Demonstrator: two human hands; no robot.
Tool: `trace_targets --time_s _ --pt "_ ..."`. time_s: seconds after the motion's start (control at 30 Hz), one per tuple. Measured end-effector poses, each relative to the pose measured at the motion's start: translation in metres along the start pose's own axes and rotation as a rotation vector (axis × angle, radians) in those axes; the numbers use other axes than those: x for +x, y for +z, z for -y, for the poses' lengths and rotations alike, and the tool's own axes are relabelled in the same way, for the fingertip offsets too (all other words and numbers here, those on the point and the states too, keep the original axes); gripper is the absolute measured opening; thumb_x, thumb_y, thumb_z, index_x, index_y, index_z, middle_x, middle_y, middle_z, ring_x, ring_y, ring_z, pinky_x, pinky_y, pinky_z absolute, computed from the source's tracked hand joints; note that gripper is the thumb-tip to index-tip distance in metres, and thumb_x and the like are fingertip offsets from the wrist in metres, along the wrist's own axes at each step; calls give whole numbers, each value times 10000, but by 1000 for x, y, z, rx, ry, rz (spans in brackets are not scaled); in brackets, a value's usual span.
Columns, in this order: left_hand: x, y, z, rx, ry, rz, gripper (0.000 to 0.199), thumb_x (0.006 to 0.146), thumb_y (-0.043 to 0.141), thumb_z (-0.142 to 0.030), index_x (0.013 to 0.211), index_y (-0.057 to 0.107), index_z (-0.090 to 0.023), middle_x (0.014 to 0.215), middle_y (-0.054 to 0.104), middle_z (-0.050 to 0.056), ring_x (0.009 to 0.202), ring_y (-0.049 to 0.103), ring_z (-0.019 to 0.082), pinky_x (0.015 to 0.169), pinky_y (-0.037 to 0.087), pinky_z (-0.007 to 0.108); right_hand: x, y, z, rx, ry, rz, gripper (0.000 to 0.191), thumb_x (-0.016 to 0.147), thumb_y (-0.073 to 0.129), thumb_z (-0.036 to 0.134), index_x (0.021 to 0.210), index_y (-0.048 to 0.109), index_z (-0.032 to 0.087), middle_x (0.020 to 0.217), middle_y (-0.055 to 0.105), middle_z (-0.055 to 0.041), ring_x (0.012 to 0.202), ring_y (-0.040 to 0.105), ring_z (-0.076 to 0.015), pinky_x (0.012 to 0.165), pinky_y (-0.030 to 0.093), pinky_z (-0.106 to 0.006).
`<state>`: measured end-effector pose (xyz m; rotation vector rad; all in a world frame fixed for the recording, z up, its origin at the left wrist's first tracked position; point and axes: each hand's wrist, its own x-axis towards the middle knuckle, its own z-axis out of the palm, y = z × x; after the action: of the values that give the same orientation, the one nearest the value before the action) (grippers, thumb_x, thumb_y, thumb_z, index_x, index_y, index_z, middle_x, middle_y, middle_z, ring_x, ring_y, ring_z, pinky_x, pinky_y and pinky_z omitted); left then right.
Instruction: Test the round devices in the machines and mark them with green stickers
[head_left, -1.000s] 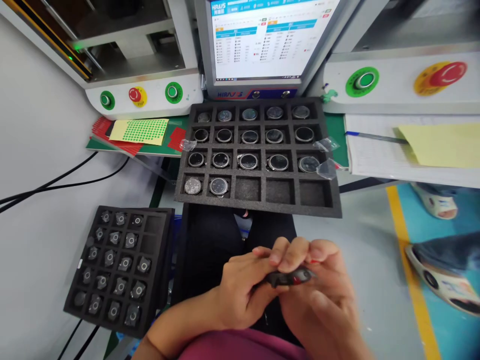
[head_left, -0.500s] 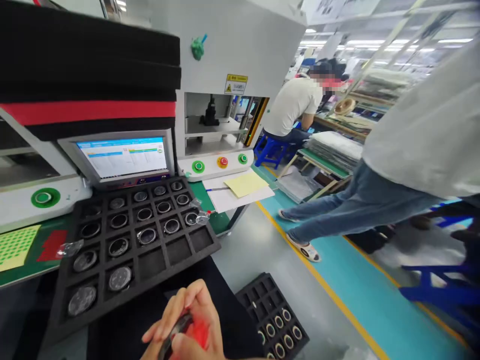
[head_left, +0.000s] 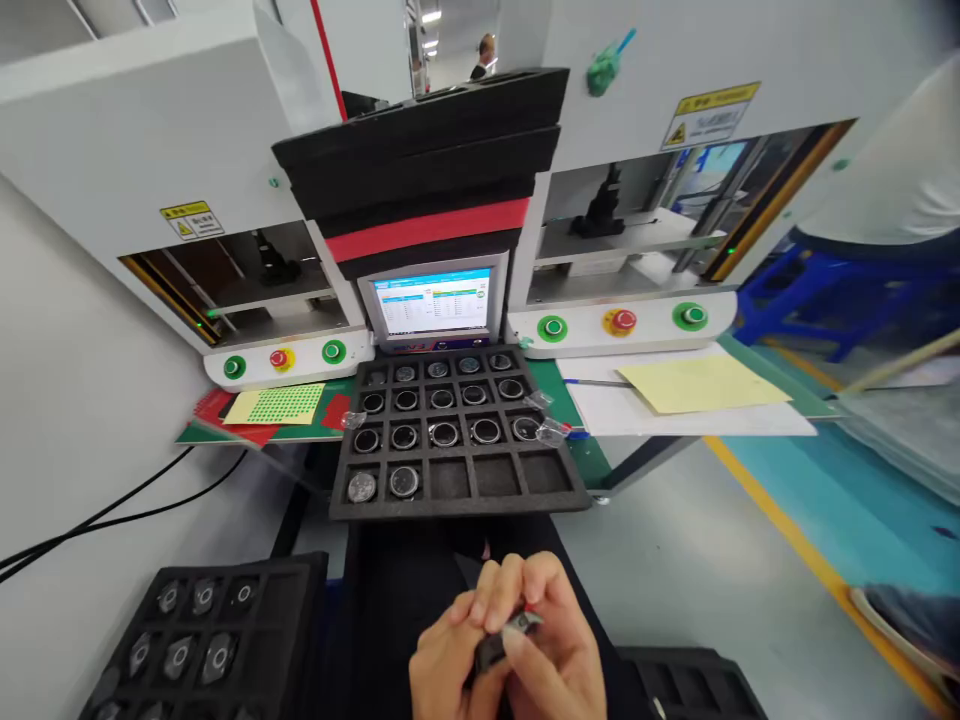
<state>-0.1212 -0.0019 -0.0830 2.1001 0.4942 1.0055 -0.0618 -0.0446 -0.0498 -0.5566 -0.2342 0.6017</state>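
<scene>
Black and small, the piece (head_left: 491,652) is resting between the left hand (head_left: 444,662) and right hand (head_left: 564,640), both clamping it together in front of the tray (head_left: 465,508). Fingers are curling over it; the right thumb is pressing near its end. Close finger work seems under way, calling for a steady pinch. Watches (head_left: 405,482) are sitting in the tray, the monitor (head_left: 435,300) standing behind it.

i see a matt black foam tray (head_left: 480,506) overhanging the table's (head_left: 596,462) front edge, its round watch faces (head_left: 444,434) glossy.
</scene>
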Motion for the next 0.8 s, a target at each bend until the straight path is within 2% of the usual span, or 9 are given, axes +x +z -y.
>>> trace_targets --time_s 0.1,0.23,0.33,0.43,0.53,0.6,0.63,0.7,0.8 --pt "-1 -3 0 -131 -32 64 315 964 455 -394 951 717 -219 697 722 38 565 650 152 648 557 235 -6 3 8 -67 -22 23 256 836 705 411 901 505 266 791 563 23 759 555 -153 779 524 -373" --pt "-1 -2 -1 -233 -81 120 268 954 462 -326 958 698 -200 722 711 57 624 664 167 634 546 235 -11 3 9 -90 -11 -33 210 883 662 316 908 457 278 843 569 23 841 596 -160 748 532 -328" --pt "1 -2 -5 -229 -97 157 275 956 442 -316 928 686 -192 734 698 60 601 641 156 577 524 223 -6 -5 1 -81 -49 -39 226 882 653 284 881 428 262 833 572 23 827 613 -158 747 549 -338" --pt "16 -5 -4 -171 -169 236 288 978 409 -297 989 674 -185 660 663 22 493 578 116 486 479 191 13 -22 -4 -210 -67 -4 195 893 633 263 874 440 245 839 625 2 818 657 -173 701 574 -332" --pt "61 -7 12 80 -80 330 281 987 411 -270 1143 624 -176 756 711 19 537 614 111 559 515 191 36 -42 4 -368 -175 -27 206 850 694 241 950 514 239 979 679 -26 941 669 -160 818 563 -295" --pt "107 -5 31 452 32 294 279 983 423 -234 1202 581 -167 995 729 68 676 667 126 681 540 220 45 -54 14 -423 -280 -109 244 840 710 248 1030 558 245 1093 673 -34 1065 637 -149 930 514 -270" --pt "134 -2 42 701 29 301 283 980 438 -226 1233 553 -172 1048 719 72 756 679 140 730 540 238 46 -59 20 -447 -314 -154 245 847 702 258 1056 575 245 1107 674 -36 1078 632 -147 947 502 -264" --pt "185 6 66 849 10 288 244 969 463 -208 1160 583 -115 970 715 115 842 680 208 755 537 309 45 -68 29 -513 -336 -235 207 849 697 286 1031 620 223 1018 701 -48 979 668 -154 883 527 -261" --pt "244 21 99 989 22 327 198 957 492 -177 1075 615 -78 923 696 119 921 662 241 845 521 404 38 -79 37 -584 -297 -361 173 788 747 332 825 661 187 853 709 -51 796 678 -157 750 544 -251"
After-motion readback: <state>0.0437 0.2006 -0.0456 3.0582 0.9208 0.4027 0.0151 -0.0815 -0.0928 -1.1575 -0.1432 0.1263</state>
